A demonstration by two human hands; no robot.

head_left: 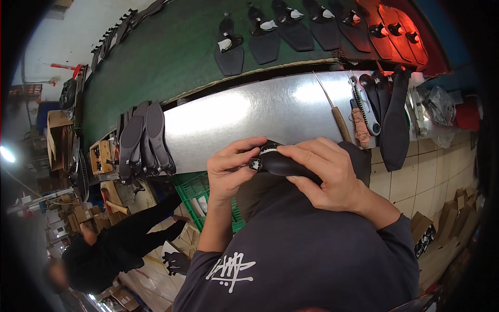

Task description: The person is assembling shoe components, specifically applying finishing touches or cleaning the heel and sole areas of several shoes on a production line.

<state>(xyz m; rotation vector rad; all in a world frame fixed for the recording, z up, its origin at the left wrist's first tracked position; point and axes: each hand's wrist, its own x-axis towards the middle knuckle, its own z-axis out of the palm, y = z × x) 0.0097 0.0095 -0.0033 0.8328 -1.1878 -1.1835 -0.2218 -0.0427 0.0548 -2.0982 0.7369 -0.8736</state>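
1. Holding a dark shoe piece (pixel 283 164) close to my tummy, I have both hands on it. It is black and long, with a bit of white at one end.
2. My left hand (pixel 228 166) is curled nearly closed. Its fingers pinch the white end of the piece.
3. My right hand (pixel 325 174) is wrapped over the top and the other end. The fingers are bent round it, so that hand is closed on it too.
4. I think I am in the middle of working on this one piece. It is not put down yet.
5. Just past my hands is a shiny metal table (pixel 249 112). A stack of dark soles (pixel 143 138) hangs over its left edge. I guess these wait their turn, but I cannot tell for sure.
6. On the right side of the table lie more dark soles (pixel 395 122), a tool with a wooden handle (pixel 340 122) and some metal tools.
7. Farther away runs a green belt (pixel 171 52). Black sandals (pixel 228 47) lie on it in a row. I think those ones are further along.
8. At the far right the row glows red under a red light (pixel 400 31).
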